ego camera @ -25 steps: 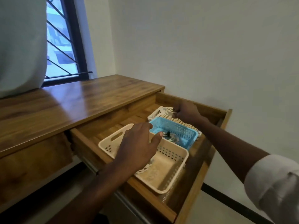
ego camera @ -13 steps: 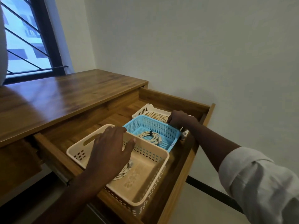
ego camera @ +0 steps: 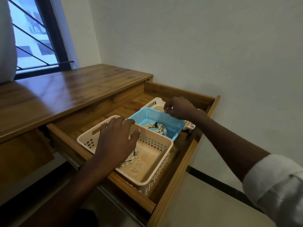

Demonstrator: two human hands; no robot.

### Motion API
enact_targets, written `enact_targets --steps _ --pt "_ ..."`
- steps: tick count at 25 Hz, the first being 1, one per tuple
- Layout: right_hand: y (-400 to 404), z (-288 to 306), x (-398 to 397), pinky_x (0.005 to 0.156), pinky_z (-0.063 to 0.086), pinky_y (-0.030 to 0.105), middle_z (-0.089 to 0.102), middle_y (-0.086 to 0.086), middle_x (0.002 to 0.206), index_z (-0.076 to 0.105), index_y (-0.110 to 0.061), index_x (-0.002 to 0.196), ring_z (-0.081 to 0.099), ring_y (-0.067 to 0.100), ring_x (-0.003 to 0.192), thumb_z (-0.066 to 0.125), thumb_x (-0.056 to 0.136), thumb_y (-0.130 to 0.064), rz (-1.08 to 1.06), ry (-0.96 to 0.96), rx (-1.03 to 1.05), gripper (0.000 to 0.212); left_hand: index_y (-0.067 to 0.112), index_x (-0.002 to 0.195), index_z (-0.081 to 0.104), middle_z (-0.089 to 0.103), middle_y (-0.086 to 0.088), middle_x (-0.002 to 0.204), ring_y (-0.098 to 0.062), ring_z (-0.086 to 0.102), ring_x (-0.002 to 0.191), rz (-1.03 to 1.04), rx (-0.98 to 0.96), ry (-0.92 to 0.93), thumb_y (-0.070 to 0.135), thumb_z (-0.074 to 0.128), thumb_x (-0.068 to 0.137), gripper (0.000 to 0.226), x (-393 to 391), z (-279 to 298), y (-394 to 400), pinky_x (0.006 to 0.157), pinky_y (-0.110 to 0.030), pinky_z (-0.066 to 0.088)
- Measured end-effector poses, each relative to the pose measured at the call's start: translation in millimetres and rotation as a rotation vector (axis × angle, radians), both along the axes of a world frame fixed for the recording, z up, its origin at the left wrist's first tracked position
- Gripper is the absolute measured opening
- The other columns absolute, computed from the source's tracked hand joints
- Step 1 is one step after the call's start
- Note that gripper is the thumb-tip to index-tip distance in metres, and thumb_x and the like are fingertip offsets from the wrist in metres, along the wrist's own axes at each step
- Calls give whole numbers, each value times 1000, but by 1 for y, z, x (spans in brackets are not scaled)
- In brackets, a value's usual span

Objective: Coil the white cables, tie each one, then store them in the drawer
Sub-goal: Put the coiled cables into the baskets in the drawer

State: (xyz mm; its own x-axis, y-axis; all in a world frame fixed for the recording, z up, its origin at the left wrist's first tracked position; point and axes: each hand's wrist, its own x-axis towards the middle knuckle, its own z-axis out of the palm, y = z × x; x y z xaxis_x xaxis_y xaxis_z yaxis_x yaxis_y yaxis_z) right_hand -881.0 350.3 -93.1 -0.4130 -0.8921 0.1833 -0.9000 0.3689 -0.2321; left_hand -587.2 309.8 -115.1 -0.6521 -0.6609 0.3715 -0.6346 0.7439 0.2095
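Observation:
The wooden drawer (ego camera: 165,192) stands pulled out and holds three baskets in a row. A coiled white cable (ego camera: 159,128) with a black tie lies in the blue basket (ego camera: 173,124) in the middle. A second white coil (ego camera: 129,160) lies in the beige basket (ego camera: 157,163) at the front, partly hidden under my left hand (ego camera: 116,140). That hand hovers over the beige basket with its fingers spread, their tips at the far rim. My right hand (ego camera: 179,108) has its fingers curled, and the fingertips pinch the blue basket's far rim.
A white basket (ego camera: 155,104) sits behind the blue one at the drawer's back, mostly covered by my right hand. The desk top (ego camera: 70,94) runs left to a barred window (ego camera: 32,43). A white wall is close behind the drawer.
My right hand has moved from the white basket at the back to the blue basket's far rim. My left hand stays over the beige basket.

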Motion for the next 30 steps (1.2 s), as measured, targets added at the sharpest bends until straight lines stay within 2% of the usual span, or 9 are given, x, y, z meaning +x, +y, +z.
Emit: enact_targets --steps 2,4,7,10,15,17,19,21,30 --pt "-2 3 17 92 48 36 66 0 138 70 -25 130 62 23 122 72 95 -41 151 -54 98 39 42 154 41 33 -2 167 -37 27 154 82 -11 -92 68 38 101 59 -1 -2 -7 120 -67 24" --pt "-5 -6 24 92 40 32 60 1 146 65 -24 139 55 25 131 75 93 -37 133 62 178 48 48 157 32 19 -1 173 -44 17 156 159 61 -152 75 35 98 64 2 1 -19 117 -73 19" --pt "-4 -14 21 90 38 31 61 1 145 66 -23 137 53 24 130 78 90 -23 74 103 111 49 44 155 36 30 1 169 -38 29 152 208 112 -243 77 35 97 67 9 -2 -30 117 -73 23" --pt "1 -10 23 88 41 31 63 1 143 69 -22 133 57 23 126 77 91 -27 99 74 75 43 33 156 37 36 -1 165 -37 34 149 203 91 -253 73 40 98 70 10 -3 -27 117 -71 26" --pt "40 -3 41 84 53 32 73 -2 127 76 -19 120 67 13 112 68 100 -34 231 -162 -330 27 26 153 43 36 -5 165 -33 26 156 82 -20 16 71 36 100 69 2 19 22 121 -68 22" --pt "67 -5 41 84 54 30 73 -8 125 76 -22 121 66 7 112 62 102 -41 314 -241 -427 30 28 160 28 18 -5 173 -32 8 160 -62 97 42 83 34 92 88 -13 29 68 125 -68 13" --pt "89 -15 39 87 56 31 72 -13 129 74 -25 123 65 6 116 57 102 -46 323 -317 -489 34 29 166 -1 -14 -1 175 -34 -15 161 -153 202 -105 95 37 79 115 -27 29 109 125 -66 -2" --pt "100 -30 40 86 60 39 71 -14 130 74 -27 122 67 9 115 55 102 -49 255 -359 -576 35 26 164 -16 -30 -3 171 -37 -27 157 -167 130 -225 94 49 75 129 -36 18 124 123 -66 -9" --pt "63 -38 49 80 55 28 71 -8 132 73 -25 124 64 11 115 51 101 -54 187 -305 -672 43 21 164 -8 -23 -10 173 -39 -22 158 -20 -40 -232 95 43 73 128 -22 2 85 124 -62 -11"
